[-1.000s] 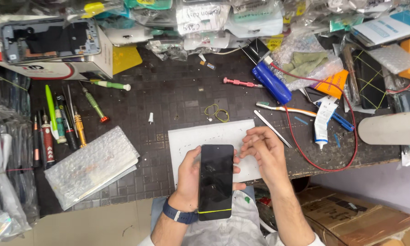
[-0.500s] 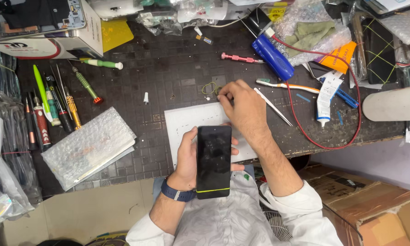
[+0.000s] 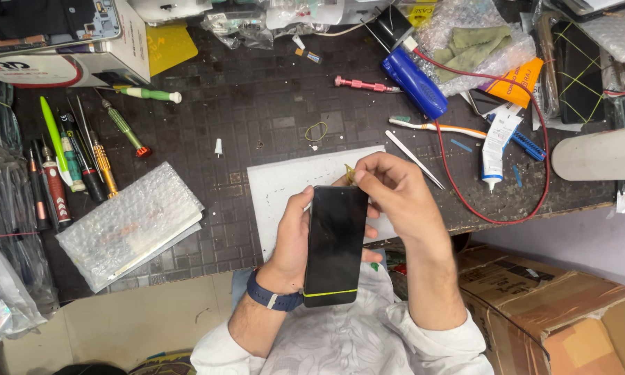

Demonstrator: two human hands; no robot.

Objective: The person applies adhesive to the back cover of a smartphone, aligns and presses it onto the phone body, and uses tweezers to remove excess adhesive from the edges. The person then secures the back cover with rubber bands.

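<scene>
A left hand (image 3: 293,239), a blue band at its wrist, wraps its grip around a black phone (image 3: 335,243) held upright just over the near edge of the counter (image 3: 271,104). The right hand (image 3: 396,191) pinches its grip on a yellowish rubber band (image 3: 350,173) at the phone's top corner. Beyond lie a white mat (image 3: 285,184), tweezers (image 3: 414,159), another rubber band (image 3: 317,131) and a blue bottle (image 3: 414,82).

A phone repair workshop: a dark gridded surface (image 3: 271,118) crowded with small screwdrivers (image 3: 83,160), tweezers (image 3: 414,159), a glue tube (image 3: 496,146), a red wire (image 3: 465,201), bubble-wrapped parts (image 3: 128,223) and an opened phone (image 3: 48,24) on a box, with cardboard boxes (image 3: 555,312) beside it
</scene>
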